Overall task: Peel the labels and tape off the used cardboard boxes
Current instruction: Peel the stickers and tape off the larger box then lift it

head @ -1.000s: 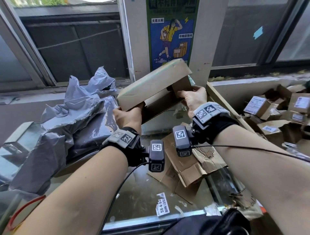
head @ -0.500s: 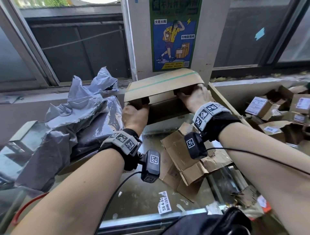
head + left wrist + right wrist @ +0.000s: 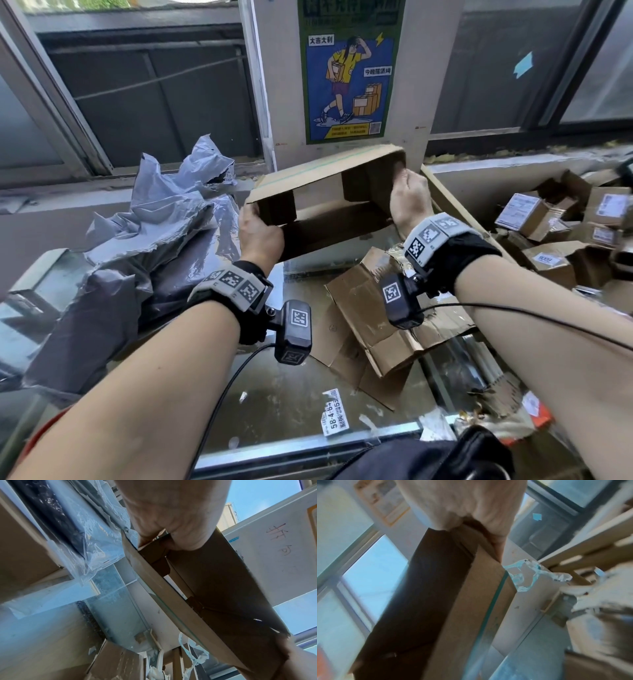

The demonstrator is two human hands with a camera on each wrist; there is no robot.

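A brown cardboard box [image 3: 318, 174] is held up over the glass table [image 3: 281, 394], its open side facing me and a thin green stripe along its top panel. My left hand [image 3: 258, 233] grips its lower left corner [image 3: 154, 553]. My right hand [image 3: 407, 195] grips its right end wall [image 3: 479, 543]. A scrap of clear tape [image 3: 525, 573] dangles off the box's far edge in the right wrist view. Peeled labels [image 3: 334, 413] lie on the glass near the front edge.
A crumpled grey plastic mailer [image 3: 144, 246] is heaped at the left. A flattened torn box [image 3: 380, 318] lies on the glass under my right wrist. Several labelled cardboard boxes [image 3: 555, 236] fill a bin at the right. A poster [image 3: 346, 68] hangs on the pillar behind.
Both hands have turned the box, so its open side now faces me, and its inner flaps are now spread apart. The right hand shifted to the right end wall.
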